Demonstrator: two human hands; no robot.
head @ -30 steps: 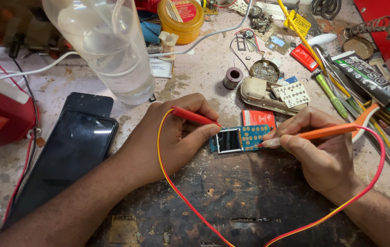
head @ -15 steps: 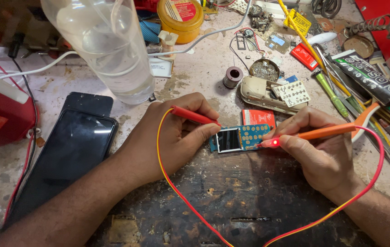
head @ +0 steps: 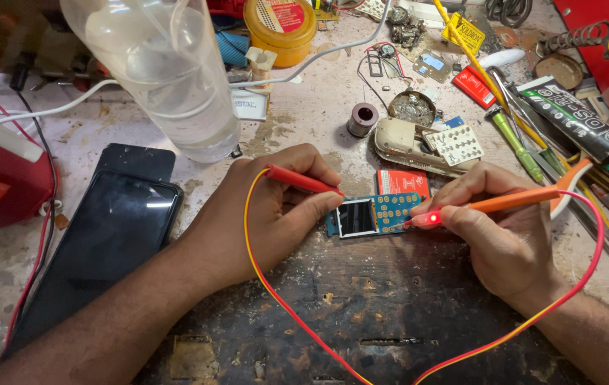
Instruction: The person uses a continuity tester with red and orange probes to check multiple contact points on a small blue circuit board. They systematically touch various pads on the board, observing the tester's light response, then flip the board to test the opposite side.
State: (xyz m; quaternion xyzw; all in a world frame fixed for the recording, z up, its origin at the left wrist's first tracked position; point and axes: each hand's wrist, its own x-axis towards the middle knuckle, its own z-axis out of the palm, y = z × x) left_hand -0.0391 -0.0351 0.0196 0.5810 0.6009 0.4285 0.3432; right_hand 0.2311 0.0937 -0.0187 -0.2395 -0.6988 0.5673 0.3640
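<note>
Hands apart | your left hand (head: 261,214) clamps red probe (head: 303,180) | right hand (head: 500,235) clamps orange probe (head: 493,205) | tips touching board (head: 374,214)

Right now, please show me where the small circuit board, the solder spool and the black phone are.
small circuit board (head: 390,212): head view, on its blue keypad part.
solder spool (head: 362,119): head view, on its top rim.
black phone (head: 108,242): head view, on the dark screen.
</note>
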